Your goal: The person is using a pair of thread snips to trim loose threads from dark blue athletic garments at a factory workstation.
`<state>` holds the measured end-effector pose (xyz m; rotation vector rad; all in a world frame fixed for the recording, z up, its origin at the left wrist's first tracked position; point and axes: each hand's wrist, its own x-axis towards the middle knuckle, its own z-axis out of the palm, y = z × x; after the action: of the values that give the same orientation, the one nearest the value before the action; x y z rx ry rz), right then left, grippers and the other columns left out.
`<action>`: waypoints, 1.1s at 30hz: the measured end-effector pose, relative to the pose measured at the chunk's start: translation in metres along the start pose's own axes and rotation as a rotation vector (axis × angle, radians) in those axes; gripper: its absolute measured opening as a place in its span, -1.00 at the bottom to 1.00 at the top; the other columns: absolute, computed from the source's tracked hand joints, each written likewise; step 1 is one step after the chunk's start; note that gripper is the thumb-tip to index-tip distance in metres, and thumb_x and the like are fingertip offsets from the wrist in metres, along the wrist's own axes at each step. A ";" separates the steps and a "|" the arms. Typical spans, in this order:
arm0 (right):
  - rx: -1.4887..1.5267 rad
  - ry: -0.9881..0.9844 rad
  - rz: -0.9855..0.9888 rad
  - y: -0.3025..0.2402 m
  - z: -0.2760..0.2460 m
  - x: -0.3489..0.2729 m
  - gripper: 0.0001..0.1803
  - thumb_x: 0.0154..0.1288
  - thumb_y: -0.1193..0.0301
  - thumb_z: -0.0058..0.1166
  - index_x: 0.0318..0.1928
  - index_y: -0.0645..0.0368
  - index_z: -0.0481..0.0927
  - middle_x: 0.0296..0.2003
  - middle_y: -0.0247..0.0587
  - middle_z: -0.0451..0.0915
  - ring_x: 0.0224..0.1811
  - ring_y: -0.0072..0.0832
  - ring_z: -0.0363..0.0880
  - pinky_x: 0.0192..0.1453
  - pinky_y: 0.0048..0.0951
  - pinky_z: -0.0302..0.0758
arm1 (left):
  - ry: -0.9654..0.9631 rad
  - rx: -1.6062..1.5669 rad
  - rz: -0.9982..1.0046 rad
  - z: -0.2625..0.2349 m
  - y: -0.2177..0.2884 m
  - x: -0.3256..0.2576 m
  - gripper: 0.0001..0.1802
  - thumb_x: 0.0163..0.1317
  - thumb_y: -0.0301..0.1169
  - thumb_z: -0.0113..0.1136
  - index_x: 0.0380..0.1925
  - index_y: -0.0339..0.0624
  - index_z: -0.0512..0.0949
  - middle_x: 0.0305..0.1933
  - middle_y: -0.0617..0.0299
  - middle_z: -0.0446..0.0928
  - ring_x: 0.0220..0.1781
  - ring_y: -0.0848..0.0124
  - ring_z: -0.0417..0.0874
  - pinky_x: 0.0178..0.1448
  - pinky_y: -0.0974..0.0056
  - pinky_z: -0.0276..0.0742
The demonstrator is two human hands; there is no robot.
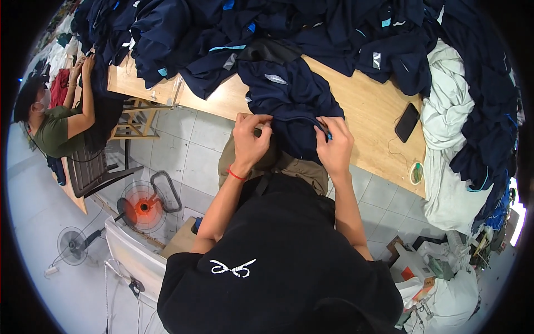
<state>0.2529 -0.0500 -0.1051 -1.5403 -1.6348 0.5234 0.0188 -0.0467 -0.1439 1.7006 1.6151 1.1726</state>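
Observation:
A navy garment (292, 92) with a light reflective patch lies over the table's near edge and hangs down toward my lap. My left hand (251, 139), a red band at its wrist, pinches the left end of a seam or edge of it. My right hand (335, 146) is closed at the other end of that edge, which runs fairly straight between the two. A small bright blue thing (329, 136) shows at the right fingers; its kind I cannot make out. The fingertips of both hands are partly hidden by the cloth and knuckles.
Navy garments (345, 33) are heaped across the back of the wooden table (367, 119). A black phone (407, 122) and a small round container (416, 173) lie at right, beside pale cloth (448, 106). At left are another person (61, 122), a chair (97, 170), fans and a plastic bin (130, 259).

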 end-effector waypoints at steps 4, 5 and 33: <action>0.019 0.013 -0.105 -0.014 -0.004 -0.008 -0.60 0.00 0.84 0.26 -0.10 0.29 0.76 -0.19 -0.12 0.63 -0.27 -0.18 0.71 -0.14 -0.30 0.65 | 0.211 -0.046 -0.018 0.003 0.011 0.038 -0.77 0.11 -0.59 0.40 -0.20 -0.15 0.80 -0.19 0.19 0.72 0.04 0.10 0.64 0.15 0.07 0.55; 0.020 0.013 -0.106 -0.017 -0.003 -0.010 -0.60 0.00 0.84 0.26 -0.10 0.29 0.76 -0.19 -0.12 0.63 -0.27 -0.18 0.71 -0.14 -0.30 0.65 | 0.212 -0.045 -0.018 0.004 0.015 0.055 -0.77 0.11 -0.59 0.40 -0.20 -0.15 0.80 -0.19 0.19 0.72 0.04 0.10 0.64 0.15 0.07 0.55; -0.014 0.320 0.154 0.015 -0.035 -0.053 -0.69 0.08 0.92 -0.02 -0.24 0.39 0.64 0.01 -0.19 0.61 -0.27 -0.55 0.60 -0.22 -0.56 0.44 | 0.192 -1.062 -0.759 -0.041 -0.045 0.045 -0.73 0.65 -0.38 0.12 0.21 -0.24 0.55 0.24 0.13 0.64 0.29 0.34 0.64 0.50 0.18 0.47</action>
<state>0.2849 -0.1060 -0.1104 -1.6724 -1.2868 0.3258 -0.0431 -0.0040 -0.1513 0.2774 1.1563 1.3858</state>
